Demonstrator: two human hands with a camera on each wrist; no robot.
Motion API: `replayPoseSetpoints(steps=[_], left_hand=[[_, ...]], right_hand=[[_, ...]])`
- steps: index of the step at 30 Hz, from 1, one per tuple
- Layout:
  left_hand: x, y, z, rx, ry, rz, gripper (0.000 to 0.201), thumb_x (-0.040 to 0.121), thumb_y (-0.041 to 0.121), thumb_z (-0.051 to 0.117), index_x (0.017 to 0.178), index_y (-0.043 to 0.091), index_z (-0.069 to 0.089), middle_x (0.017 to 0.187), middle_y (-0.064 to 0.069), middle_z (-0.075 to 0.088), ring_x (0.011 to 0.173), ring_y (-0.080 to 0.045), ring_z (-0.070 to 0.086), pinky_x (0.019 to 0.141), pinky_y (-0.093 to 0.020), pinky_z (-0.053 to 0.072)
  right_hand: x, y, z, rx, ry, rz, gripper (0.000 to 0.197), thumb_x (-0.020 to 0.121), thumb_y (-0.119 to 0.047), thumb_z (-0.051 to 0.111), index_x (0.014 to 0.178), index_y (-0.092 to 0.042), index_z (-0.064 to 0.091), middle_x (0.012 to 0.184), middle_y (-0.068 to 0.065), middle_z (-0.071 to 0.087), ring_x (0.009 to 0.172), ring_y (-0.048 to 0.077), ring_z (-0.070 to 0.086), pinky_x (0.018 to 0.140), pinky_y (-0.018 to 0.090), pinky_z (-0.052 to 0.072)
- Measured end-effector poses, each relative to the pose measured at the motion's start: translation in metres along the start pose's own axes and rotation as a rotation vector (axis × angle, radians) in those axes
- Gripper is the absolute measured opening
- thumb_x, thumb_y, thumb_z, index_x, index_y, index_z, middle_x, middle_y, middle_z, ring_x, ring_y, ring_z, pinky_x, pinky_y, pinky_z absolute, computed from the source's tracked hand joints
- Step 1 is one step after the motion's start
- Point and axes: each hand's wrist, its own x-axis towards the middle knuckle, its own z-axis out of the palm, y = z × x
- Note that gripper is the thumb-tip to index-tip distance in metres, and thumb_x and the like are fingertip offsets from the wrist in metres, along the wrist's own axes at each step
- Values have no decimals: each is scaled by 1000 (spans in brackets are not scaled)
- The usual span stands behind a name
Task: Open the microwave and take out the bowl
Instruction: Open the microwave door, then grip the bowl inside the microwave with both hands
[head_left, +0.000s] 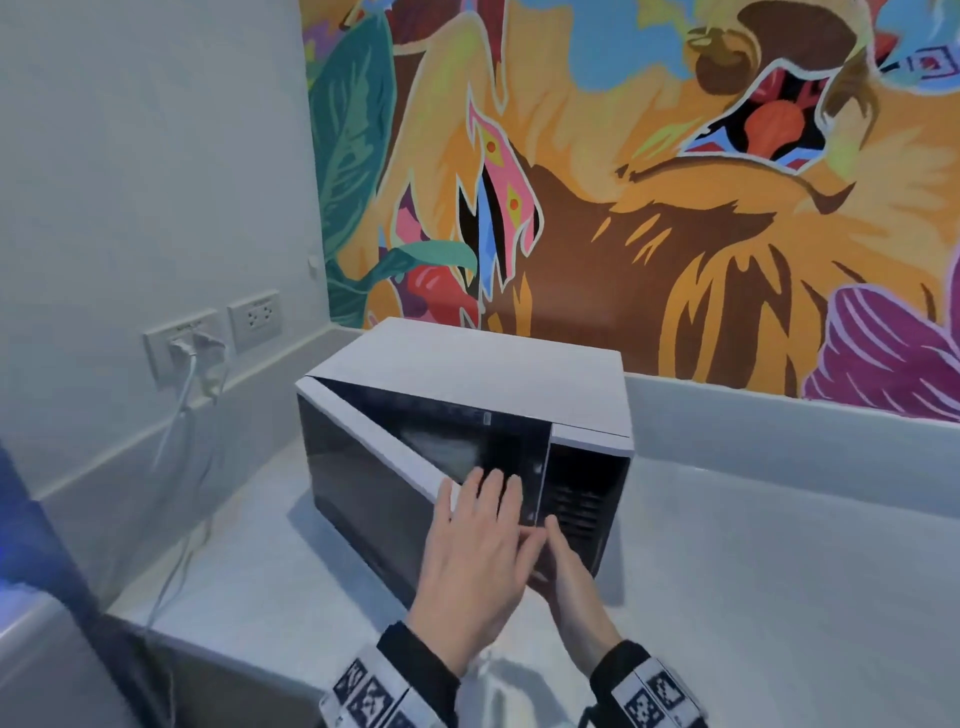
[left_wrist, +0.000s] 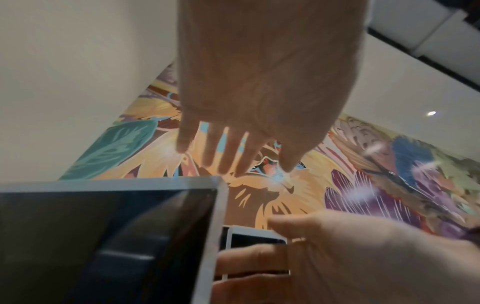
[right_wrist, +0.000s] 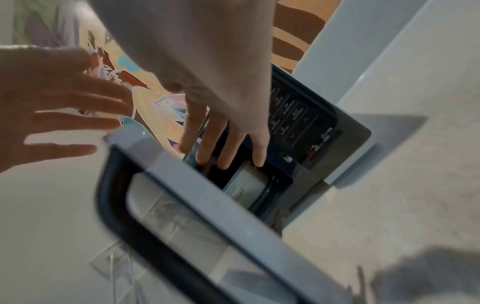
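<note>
Head view: the microwave (head_left: 467, 395) stands on a pale counter (head_left: 779, 571) in a wall corner, below a mural (head_left: 623, 182). Its door (head_left: 363, 467) is hinged at the left and stands partly ajar, leaving a wedge-shaped gap at the free edge. The left hand (head_left: 467, 551) lies over that free edge with fingers extended. The right hand (head_left: 566, 566) reaches into the gap just beside the control panel (head_left: 582, 499). The bowl cannot be made out. Two cords (head_left: 182, 415) run from wall sockets (head_left: 182, 343) left of the unit.

Left wrist view: the left hand (left_wrist: 259, 92) is flat and released above the door corner (left_wrist: 218, 185). The right hand (left_wrist: 350, 257) sits right of the door edge.

Right wrist view: the right hand (right_wrist: 207, 92) has straight fingers (right_wrist: 228, 148) inside the gap, gripping nothing. The left hand (right_wrist: 52, 102) is spread beyond the door frame (right_wrist: 194, 195).
</note>
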Motion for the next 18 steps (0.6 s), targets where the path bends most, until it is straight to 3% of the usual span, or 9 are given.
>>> replayPoseSetpoints(steps=[2,4,6,8,11,13,16,18], left_hand=[[-13,-5,5,15,-44,-65,62,84,50,31,118,10,64,92,-5,73,92,-22,69,94,-48,52],[-31,-14,5,64,-66,-153,65,87,49,26,122,7,62,91,-6,71,92,-24,68,97,-48,51],[-52,-27,8,128,-28,-209,69,92,49,19,114,4,66,94,-12,72,92,-30,69,91,-45,54],[-75,-43,8,126,-67,-323,81,94,50,5,107,2,69,105,-23,71,99,-39,67,94,-46,48],[-96,-74,9,157,8,-463,91,90,56,-1,112,-2,64,117,-33,62,106,-52,59,90,-55,50],[-103,-92,8,169,-8,-552,85,89,57,6,119,-4,59,121,-34,58,105,-53,56,88,-59,48],[-108,-125,11,212,48,-681,67,81,48,36,120,-2,58,120,-32,58,102,-50,55,87,-60,44],[-114,-147,20,208,89,-676,63,77,45,41,117,0,59,120,-31,56,99,-49,55,88,-61,45]], right_hand=[[10,2,0,-156,-1,-51,45,99,-41,29,115,-22,67,121,-2,66,118,13,56,108,35,38],[28,5,3,-429,-60,-113,39,98,-34,37,130,-20,55,131,0,55,124,12,49,112,31,34],[52,6,7,-599,-107,-127,45,98,-31,40,140,-16,44,139,5,46,131,17,43,113,30,31],[79,6,15,-608,-103,-96,50,97,-31,41,145,-15,36,147,7,38,136,21,38,115,34,30],[118,6,29,-513,-35,-20,56,96,-32,42,147,-13,30,152,11,34,138,26,36,116,38,30],[141,5,37,-426,15,36,57,95,-31,41,148,-12,28,152,12,34,138,28,36,116,40,30],[176,9,45,-255,67,109,58,93,-29,42,147,-15,29,152,12,35,136,32,36,114,50,32],[196,12,48,-187,129,130,56,92,-25,42,146,-16,32,149,13,39,133,34,40,111,49,36]])
